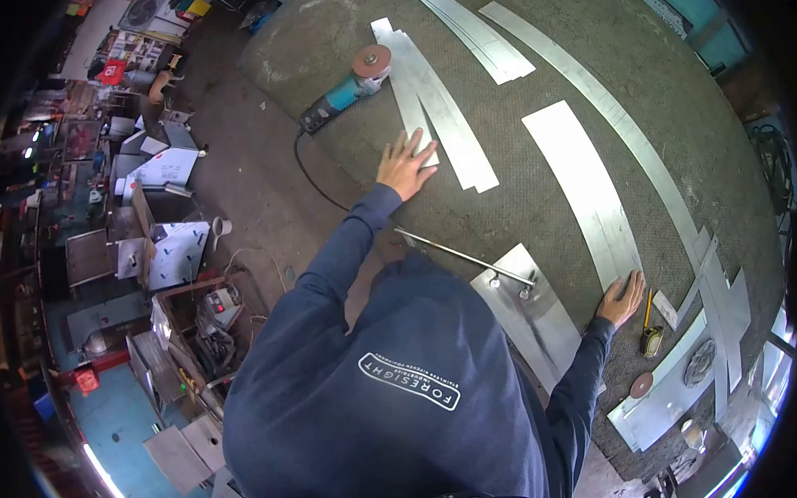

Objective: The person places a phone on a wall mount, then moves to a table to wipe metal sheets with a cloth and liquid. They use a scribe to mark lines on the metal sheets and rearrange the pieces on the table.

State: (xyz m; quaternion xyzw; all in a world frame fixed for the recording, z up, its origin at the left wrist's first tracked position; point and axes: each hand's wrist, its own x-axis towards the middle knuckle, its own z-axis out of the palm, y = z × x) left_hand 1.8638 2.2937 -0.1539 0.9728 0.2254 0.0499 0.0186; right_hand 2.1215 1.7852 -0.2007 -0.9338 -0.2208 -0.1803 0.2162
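Observation:
My left hand lies with fingers spread on the lower end of a narrow metal strip. A wider strip lies just right of it. Beyond that hand rests an angle grinder with a reddish-brown disc facing up. My right hand lies flat, fingers extended, on the near end of a wide metal strip. Neither hand is wrapped round anything. A yellow tape measure sits just right of my right hand. Close to my body is a metal plate with a rod across its upper part.
More strips lie at the far side, with a long strip beside them. Stacked metal pieces and a loose disc are at the right. The grinder's cable hangs over the table edge; cluttered workshop floor lies left.

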